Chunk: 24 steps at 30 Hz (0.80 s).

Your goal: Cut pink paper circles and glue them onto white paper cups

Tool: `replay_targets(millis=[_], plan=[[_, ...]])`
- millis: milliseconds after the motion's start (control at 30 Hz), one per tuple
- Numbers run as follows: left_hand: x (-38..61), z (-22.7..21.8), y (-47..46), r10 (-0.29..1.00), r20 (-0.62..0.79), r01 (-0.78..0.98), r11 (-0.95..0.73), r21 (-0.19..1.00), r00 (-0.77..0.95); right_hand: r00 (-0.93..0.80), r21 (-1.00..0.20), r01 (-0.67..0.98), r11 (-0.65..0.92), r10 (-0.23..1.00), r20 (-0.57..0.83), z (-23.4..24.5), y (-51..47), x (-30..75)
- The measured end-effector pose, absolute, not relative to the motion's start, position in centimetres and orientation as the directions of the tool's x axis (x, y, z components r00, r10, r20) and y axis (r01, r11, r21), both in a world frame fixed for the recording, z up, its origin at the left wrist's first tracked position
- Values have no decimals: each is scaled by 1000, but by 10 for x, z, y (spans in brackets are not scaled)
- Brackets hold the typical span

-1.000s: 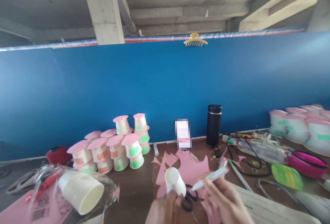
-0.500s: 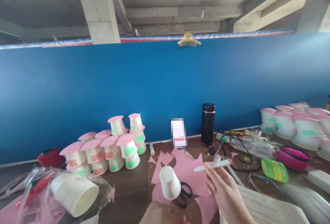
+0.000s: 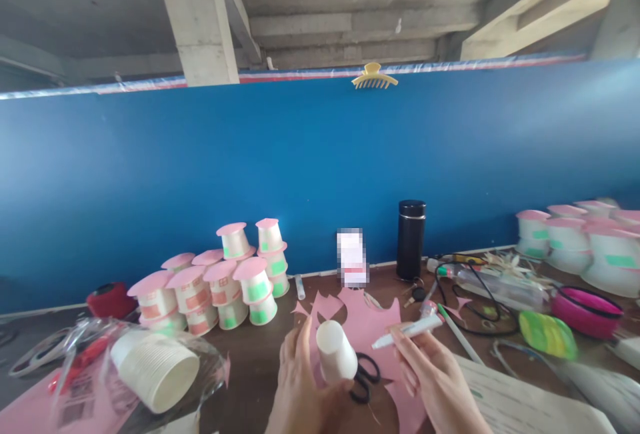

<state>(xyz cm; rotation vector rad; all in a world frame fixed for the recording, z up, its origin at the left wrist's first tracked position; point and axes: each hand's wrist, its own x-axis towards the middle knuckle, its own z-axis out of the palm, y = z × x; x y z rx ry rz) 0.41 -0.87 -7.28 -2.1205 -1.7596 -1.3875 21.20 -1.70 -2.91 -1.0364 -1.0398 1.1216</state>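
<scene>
A plain white paper cup [image 3: 336,349] stands upside down on pink paper [image 3: 367,317] with pieces cut out of it. My left hand [image 3: 300,381] is curved about the cup's left and near side, thumb and fingers spread. A narrow strip of pink shows between the fingers and the cup; whether the thumb touches it I cannot tell. Black-handled scissors [image 3: 367,371] lie just right of the cup, their blades hidden. In my right hand [image 3: 430,367] is a white marker pen [image 3: 407,331], its tip pointing left above the paper.
Decorated cups with pink paper tops [image 3: 220,281] stand stacked at left; similar cups [image 3: 570,241] stand far right. Nested paper cups [image 3: 155,371] lie in clear plastic. A black flask [image 3: 411,241], cables, a bottle [image 3: 500,289] and a magenta band [image 3: 587,312] occupy the back right.
My left hand has come up from the near edge to the cup's left side, its fingers spreading. The pen's tip has dipped lower in my right hand. The view has shifted slightly.
</scene>
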Motion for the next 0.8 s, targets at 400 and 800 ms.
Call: replay_targets(millis=[400, 800], plan=[[14, -57, -10, 887, 448, 423, -366, 829, -111, 169, -957, -250, 150, 980, 110, -6, -30, 199], [35, -36, -35, 869, 490, 383, -477, 791, 69, -26, -952, -150, 267, 961, 274, -32, -28, 190]])
